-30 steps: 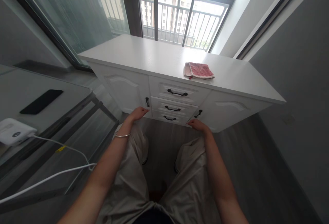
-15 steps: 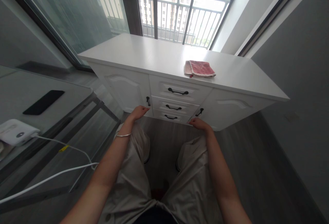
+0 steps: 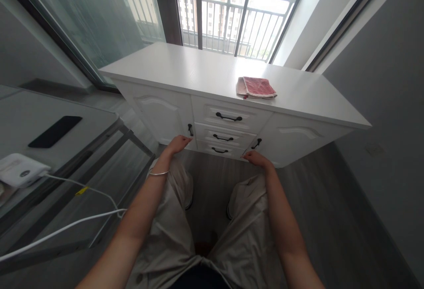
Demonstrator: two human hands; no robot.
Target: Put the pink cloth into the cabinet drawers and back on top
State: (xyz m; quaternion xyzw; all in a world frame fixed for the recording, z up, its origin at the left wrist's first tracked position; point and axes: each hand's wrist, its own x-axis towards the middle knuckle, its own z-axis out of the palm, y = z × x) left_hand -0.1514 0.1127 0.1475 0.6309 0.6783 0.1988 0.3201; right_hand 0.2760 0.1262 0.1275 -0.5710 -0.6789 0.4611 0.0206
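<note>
My left hand rests over my left knee, its fingers curled together with nothing showing in them. A black handle on the left cabinet door is just beyond it. Over my right knee lies my right hand, also closed, below the black handle of the right door. Neither hand appears to touch the white cabinet. Between the doors are three closed drawers, with a top drawer handle, a middle handle and a bottom handle. A folded red and pink cloth lies on the cabinet top.
To the left stands a grey table with a metal frame. On it are a black phone-like slab and a white device with a white cable. Behind the cabinet are glass windows; a grey wall is at right.
Both hands stay where they were, closed over the knees. The view has shifted very slightly; the cabinet and cloth have not moved.
</note>
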